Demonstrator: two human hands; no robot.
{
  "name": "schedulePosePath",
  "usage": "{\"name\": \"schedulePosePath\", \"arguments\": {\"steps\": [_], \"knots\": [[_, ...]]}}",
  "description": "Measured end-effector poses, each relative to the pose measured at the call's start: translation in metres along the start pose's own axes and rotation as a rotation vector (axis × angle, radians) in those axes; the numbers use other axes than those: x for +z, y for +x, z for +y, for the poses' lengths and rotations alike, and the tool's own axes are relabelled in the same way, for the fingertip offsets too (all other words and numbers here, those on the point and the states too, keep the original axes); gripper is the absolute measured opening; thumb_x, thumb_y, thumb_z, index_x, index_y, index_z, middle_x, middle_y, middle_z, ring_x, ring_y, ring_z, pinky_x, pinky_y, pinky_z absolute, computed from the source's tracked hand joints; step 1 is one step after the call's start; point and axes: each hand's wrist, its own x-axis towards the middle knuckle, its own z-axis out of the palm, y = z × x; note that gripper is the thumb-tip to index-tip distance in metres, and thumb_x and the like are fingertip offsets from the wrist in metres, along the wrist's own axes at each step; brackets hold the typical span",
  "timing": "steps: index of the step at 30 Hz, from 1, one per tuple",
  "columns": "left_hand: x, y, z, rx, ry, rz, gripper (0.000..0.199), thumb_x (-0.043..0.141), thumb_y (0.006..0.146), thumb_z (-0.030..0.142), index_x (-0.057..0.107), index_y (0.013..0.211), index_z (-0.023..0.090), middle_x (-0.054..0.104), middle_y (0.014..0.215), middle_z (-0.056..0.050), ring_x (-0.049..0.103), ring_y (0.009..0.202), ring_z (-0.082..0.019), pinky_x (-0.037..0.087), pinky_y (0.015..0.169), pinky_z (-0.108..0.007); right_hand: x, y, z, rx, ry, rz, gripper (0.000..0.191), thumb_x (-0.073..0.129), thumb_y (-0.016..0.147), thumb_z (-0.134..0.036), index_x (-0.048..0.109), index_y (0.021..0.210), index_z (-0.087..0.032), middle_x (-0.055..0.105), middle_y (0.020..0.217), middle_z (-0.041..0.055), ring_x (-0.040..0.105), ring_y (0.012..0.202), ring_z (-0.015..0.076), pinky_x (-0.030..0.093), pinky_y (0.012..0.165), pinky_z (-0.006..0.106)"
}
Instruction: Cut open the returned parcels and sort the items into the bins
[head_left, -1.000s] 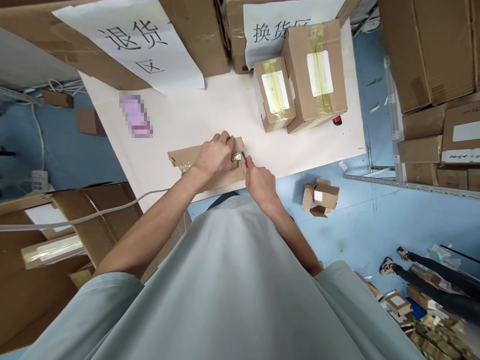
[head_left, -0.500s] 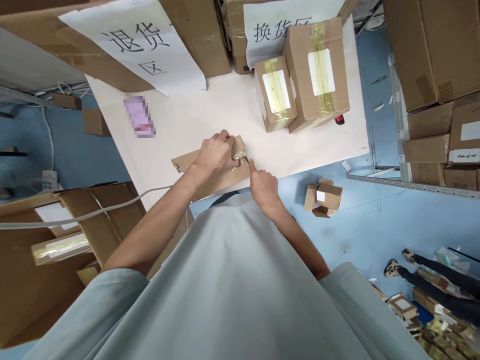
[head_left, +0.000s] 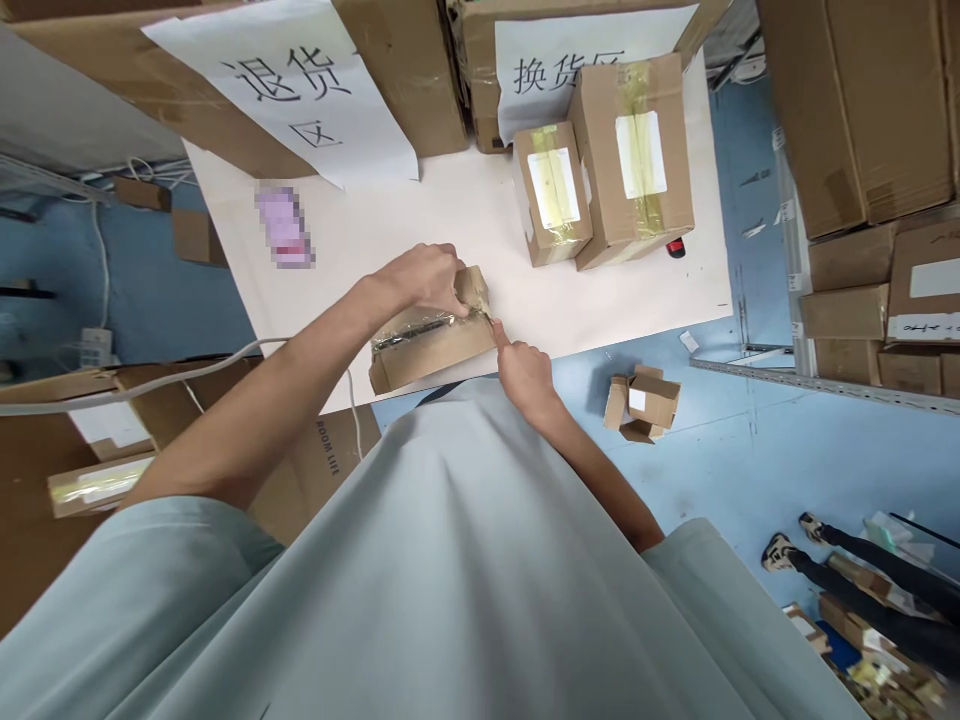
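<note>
A flat brown cardboard box (head_left: 439,355) lies on the near edge of the white table (head_left: 420,215), with clear tape along its upper face and a dark gap under the tape. My left hand (head_left: 431,278) grips the flap at its right end, thumb pressed by the crumpled tape. At the right corner my right hand (head_left: 525,375) is closed with the index finger stretched forward along a thin dark tool, seemingly a box cutter (head_left: 490,319). Only its narrow tip shows at the tape; the fist hides the rest.
Two taped cartons (head_left: 637,160) stand at the table's back right, a small red-and-black object (head_left: 676,247) beside them. A blurred purple item (head_left: 285,228) lies at left. Large boxes with paper signs (head_left: 322,90) line the back. An opened carton (head_left: 645,402) lies on the floor; a person's legs (head_left: 847,570) show at lower right.
The left end of the box has turned toward me, and its taped face with the dark gap now shows. My left hand has shifted slightly up and left, its forearm raised; the right hand stays at the corner.
</note>
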Motion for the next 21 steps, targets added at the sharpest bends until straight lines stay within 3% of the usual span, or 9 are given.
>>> {"name": "schedulePosePath", "arguments": {"steps": [3,8,11,15,18,21], "knots": [[0.001,0.000,0.003,0.012,0.058,-0.067,0.067,0.084,0.072,0.063,0.087,0.125,0.020,0.077,0.122,-0.015,0.075,0.113,-0.040,0.056,0.101,-0.046,0.009,-0.001,0.010,0.006,0.020,0.032,0.076,0.036,0.115,-0.007,0.020,0.188,-0.018,0.084,0.128,0.0209,0.083,0.121,0.0284,0.063,0.104,0.040],[0.009,-0.018,0.004,-0.041,-0.067,0.018,0.075,0.084,0.079,0.064,0.082,0.140,0.019,0.074,0.141,-0.016,0.073,0.128,-0.044,0.054,0.112,-0.051,0.011,-0.014,0.023,0.022,0.078,0.057,0.065,0.029,0.122,-0.022,0.025,0.187,-0.018,0.085,0.129,0.0186,0.083,0.117,0.0290,0.061,0.102,0.039],[0.015,-0.044,-0.016,-0.101,-0.298,0.150,0.078,0.082,0.086,0.067,0.077,0.149,0.021,0.075,0.146,-0.014,0.072,0.131,-0.040,0.055,0.114,-0.050,0.007,-0.022,0.025,0.040,0.086,0.087,0.063,0.028,0.124,-0.029,0.028,0.186,-0.020,0.086,0.128,0.0160,0.083,0.113,0.0296,0.059,0.097,0.036],[0.028,-0.093,-0.059,-0.274,-0.482,0.310,0.082,0.079,0.091,0.073,0.074,0.154,0.021,0.073,0.155,-0.015,0.069,0.137,-0.039,0.056,0.118,-0.051,0.005,-0.022,0.014,-0.014,0.067,0.119,0.062,0.028,0.125,-0.033,0.030,0.186,-0.021,0.086,0.132,0.0135,0.081,0.112,0.0309,0.057,0.092,0.034],[0.046,-0.130,-0.082,-0.358,-0.565,0.337,0.077,0.077,0.093,0.076,0.076,0.151,0.025,0.074,0.154,-0.014,0.070,0.136,-0.037,0.058,0.116,-0.050,0.005,-0.017,-0.006,-0.073,0.042,0.124,0.063,0.029,0.124,-0.038,0.034,0.184,-0.022,0.086,0.131,0.0125,0.081,0.109,0.0319,0.056,0.092,0.035],[0.066,-0.157,-0.090,-0.363,-0.662,0.360,0.076,0.078,0.094,0.077,0.077,0.149,0.025,0.075,0.152,-0.014,0.071,0.135,-0.035,0.059,0.117,-0.050,0.005,-0.011,-0.033,-0.140,0.016,0.098,0.064,0.033,0.122,-0.035,0.034,0.185,-0.021,0.087,0.128,0.0123,0.081,0.108,0.0323,0.058,0.093,0.037]]}}
